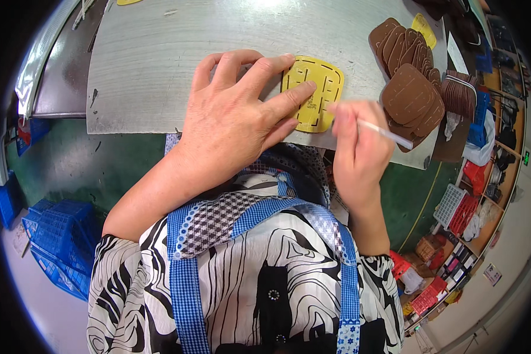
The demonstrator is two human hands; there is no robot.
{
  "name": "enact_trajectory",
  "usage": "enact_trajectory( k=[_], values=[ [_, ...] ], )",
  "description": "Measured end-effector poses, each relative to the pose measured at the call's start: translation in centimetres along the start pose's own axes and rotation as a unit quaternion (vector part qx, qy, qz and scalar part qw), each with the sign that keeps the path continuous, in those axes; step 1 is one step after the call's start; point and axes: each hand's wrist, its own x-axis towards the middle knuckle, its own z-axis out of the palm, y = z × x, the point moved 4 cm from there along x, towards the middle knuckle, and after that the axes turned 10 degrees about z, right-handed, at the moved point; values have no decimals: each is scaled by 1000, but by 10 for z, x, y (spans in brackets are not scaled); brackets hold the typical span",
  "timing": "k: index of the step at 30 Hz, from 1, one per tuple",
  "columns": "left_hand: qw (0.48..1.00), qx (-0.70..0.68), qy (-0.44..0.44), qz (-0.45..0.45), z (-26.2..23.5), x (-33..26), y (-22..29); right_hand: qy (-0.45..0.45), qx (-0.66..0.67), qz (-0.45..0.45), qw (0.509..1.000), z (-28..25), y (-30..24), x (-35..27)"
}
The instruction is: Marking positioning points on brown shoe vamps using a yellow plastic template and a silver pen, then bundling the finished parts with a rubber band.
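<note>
Shows a yellow slotted template (325,94), lying flat on a pale grey counter (141,76), close to the edge nearest the wearer. Has rounded corners, rows of narrow slots that look dark, and some dark print. On top of it, the left hand (236,112), palm down: index fingertip resting near the middle, middle fingertip at the upper left corner, thumb at the lower left edge, the last two fingers bent on the counter; spread and pressing, without a grasp. At the template's right side, the right hand (363,138), fingers clenched around a slim white pen (386,134). Cannot tell, for the blur, whether the tip touches the template.

To the right on the counter, two fanned piles of brown slotted pieces, one farther back (398,47), one nearer (410,94), with a yellow piece (423,29) behind. Just beyond, a banded brown stack (460,97).

Below, a blue checked apron (186,295) over a black-and-white patterned top (236,265). At left, blue plastic crates (62,242) by a green floor (141,159); at far right, shelving with a red basket (429,296) and a pale grey basket (450,203).
</note>
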Motion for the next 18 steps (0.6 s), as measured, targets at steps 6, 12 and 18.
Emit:
enact_trajectory(
  k=[6,12,18],
  values=[
    [1000,-4,0,-1,-2,0,1,-51,35,3,998,-9,-2,-17],
    [1000,4,-2,7,-1,0,2,52,80,34,995,0,18,21],
    [1000,7,-10,1,-2,-1,-1,42,24,8,999,0,6,8]
  ],
)
